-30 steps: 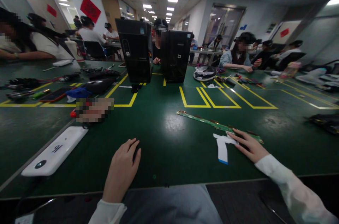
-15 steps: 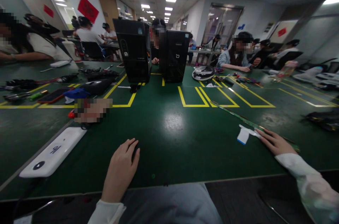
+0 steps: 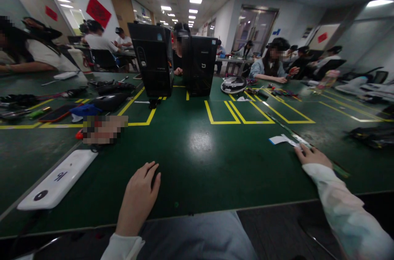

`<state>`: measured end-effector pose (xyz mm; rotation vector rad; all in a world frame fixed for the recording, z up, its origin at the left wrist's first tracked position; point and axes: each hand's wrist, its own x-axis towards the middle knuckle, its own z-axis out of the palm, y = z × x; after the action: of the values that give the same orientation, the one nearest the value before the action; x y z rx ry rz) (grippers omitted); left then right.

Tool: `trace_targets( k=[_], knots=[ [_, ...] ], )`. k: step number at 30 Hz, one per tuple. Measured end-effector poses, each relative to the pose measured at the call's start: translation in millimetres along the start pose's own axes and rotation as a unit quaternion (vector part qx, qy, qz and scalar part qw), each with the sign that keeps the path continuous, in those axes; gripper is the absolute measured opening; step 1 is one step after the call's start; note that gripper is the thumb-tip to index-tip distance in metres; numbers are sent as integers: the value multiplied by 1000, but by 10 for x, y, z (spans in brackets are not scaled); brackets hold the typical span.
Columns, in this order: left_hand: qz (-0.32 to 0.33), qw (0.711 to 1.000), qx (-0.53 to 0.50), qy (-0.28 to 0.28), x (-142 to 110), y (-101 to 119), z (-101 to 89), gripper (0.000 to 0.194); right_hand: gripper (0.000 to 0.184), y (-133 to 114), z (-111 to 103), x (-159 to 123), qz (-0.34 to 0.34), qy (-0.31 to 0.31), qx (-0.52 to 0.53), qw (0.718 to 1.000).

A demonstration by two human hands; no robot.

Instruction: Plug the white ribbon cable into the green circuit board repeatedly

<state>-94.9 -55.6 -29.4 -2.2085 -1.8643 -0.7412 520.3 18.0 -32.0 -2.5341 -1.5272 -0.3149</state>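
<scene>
My right hand (image 3: 315, 157) lies over a long, narrow green strip (image 3: 281, 124) that looks like a circuit board. Its fingers are spread, and the fingertips touch the strip beside a white flat ribbon cable (image 3: 279, 140) with a blue end. The palm hides the strip's middle; its near end (image 3: 341, 171) shows past the hand. Nearer the table's front edge, my left hand (image 3: 140, 194) rests on the green table top (image 3: 209, 182), holding nothing, with the thumb apart from the fingers.
Two black computer towers (image 3: 150, 63) stand across the table. At left lie a white power strip (image 3: 58, 180), a pixelated patch (image 3: 104, 129), a blue item (image 3: 84, 109) and cables. A round black-and-white object (image 3: 234, 85) sits behind. Dark cables (image 3: 371, 135) lie at right. Several people sit around.
My right hand has moved slightly forward and left. The green strip has turned to a steeper angle, and the ribbon cable has swung away from me. My left hand stays put.
</scene>
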Motion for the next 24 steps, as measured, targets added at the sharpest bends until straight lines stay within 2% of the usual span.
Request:
trace_targets(
  k=[3, 10, 15, 18, 21, 24],
  knots=[
    [-2, 1000, -4, 0, -1, 2, -3, 44, 69, -106, -50, 41, 76, -28, 2, 997],
    [-8, 1000, -16, 4, 5, 23, -20, 43, 73, -215, -125, 46, 108, -62, 25, 992],
    [-6, 1000, -17, 4, 10, 25, -23, 44, 69, -245, -104, 38, 122, -33, 31, 992],
    [-5, 1000, -12, 3, 12, 24, -21, 45, 64, -206, -64, 67, 80, -27, 19, 996],
    [-9, 1000, -11, 2, 10, 24, -20, 44, 58, -215, -3, 113, -27, -15, -4, 1000],
    [-13, 1000, -15, 4, 7, 29, -22, 43, 55, -374, 66, 135, -131, -19, 9, 991]
  ],
)
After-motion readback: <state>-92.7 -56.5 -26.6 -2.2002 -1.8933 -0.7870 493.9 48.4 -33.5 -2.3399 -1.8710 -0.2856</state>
